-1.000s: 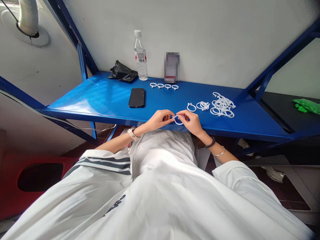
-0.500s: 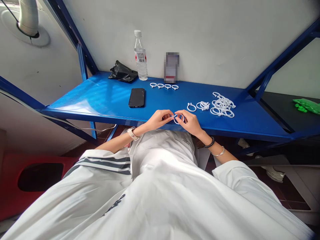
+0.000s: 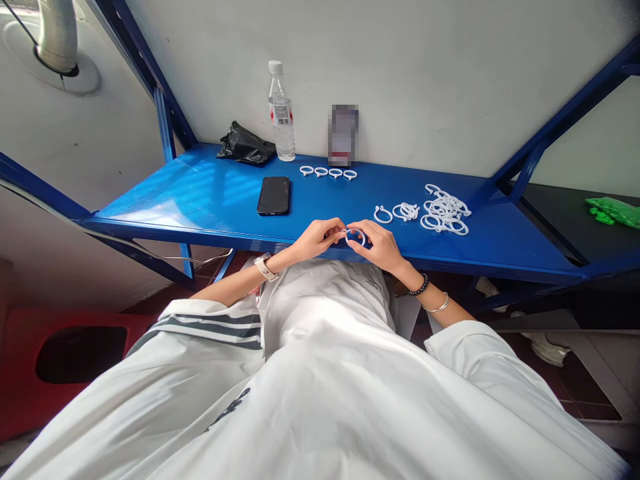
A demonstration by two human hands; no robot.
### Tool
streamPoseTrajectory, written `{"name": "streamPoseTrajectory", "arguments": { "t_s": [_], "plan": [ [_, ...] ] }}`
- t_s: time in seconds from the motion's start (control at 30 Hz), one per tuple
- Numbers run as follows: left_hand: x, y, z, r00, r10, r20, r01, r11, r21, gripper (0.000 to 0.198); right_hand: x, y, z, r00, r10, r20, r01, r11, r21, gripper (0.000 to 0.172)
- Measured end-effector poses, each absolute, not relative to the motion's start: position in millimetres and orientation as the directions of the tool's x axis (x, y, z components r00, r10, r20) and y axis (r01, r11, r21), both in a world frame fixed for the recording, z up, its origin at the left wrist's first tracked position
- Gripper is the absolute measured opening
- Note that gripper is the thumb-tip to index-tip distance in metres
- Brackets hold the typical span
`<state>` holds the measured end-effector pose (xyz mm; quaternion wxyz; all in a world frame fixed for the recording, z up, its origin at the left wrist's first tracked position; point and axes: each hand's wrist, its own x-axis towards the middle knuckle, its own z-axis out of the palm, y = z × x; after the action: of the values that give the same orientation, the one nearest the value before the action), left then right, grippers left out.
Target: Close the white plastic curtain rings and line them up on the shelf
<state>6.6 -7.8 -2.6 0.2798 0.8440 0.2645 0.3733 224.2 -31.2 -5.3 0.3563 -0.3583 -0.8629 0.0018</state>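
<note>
Both hands meet at the front edge of the blue shelf. My left hand and my right hand pinch one white plastic ring between their fingertips, each on one side of it. A row of several closed white rings lies at the back of the shelf. A single ring, a small cluster and a loose pile of rings lie to the right of my hands.
A black phone lies flat left of centre. A clear water bottle, a crumpled black bag and a small upright blurred item stand against the wall. Green objects rest on a dark surface at far right.
The ring has risen slightly from below the shelf edge to level with it, and my fingertips have closed in around it. Both hands stayed in nearly the same spot.
</note>
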Motion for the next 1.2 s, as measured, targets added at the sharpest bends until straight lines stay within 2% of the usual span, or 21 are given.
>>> {"name": "streamPoseTrajectory", "arguments": {
  "t_s": [0.77,1.0,1.2],
  "plan": [
    [6.6,-9.8,-1.3,0.565,0.671,0.481,0.221,-0.684,0.695,0.047,223.0,-30.0,-6.3,-0.484,0.604,0.634,0.653,0.731,-0.198,0.030],
    [6.8,-10.1,-4.0,0.568,0.651,0.504,0.238,-0.716,0.657,0.048,223.5,-29.2,-8.8,-0.511,0.574,0.639,0.635,0.754,-0.169,0.029],
    [6.8,-10.3,-4.4,0.574,0.641,0.509,0.237,-0.725,0.646,0.047,224.5,-27.6,-12.8,-0.519,0.572,0.635,0.588,0.778,-0.219,0.029]
  ]
}}
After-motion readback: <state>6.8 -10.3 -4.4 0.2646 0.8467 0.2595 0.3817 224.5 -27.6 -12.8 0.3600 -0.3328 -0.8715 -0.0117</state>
